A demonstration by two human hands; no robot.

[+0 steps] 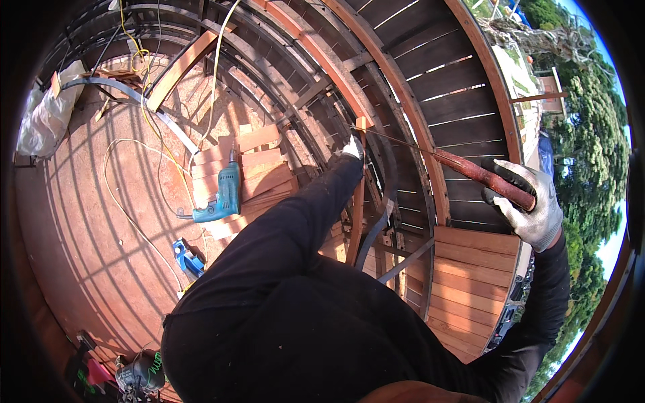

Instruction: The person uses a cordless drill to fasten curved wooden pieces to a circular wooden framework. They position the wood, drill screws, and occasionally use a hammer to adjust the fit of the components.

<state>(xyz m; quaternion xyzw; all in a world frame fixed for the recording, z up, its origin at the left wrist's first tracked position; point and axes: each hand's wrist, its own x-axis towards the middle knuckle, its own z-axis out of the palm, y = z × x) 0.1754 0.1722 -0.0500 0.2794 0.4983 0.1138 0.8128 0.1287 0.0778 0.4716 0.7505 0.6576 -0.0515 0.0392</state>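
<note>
My right hand (534,201), in a white and dark work glove, is closed round the long reddish wooden handle of a bladed tool (474,171). Its thin metal blade, seen almost edge-on, reaches left to the top of a narrow wooden strip (358,201). My left hand (351,148), gloved as well, is at the end of my outstretched arm and grips this strip just below its top. The strip stands roughly upright in the picture. Most of the left hand's fingers are hidden, and so is the exact spot where the blade meets the wood.
Curved wooden and metal ribs (329,60) with dark slats surround me. On the floor (80,181) at left are a teal power drill (227,191), a blue tool (188,257), loose boards (262,161) and cables (134,221). Reddish planks (470,282) lie right; trees (584,134) stand outside.
</note>
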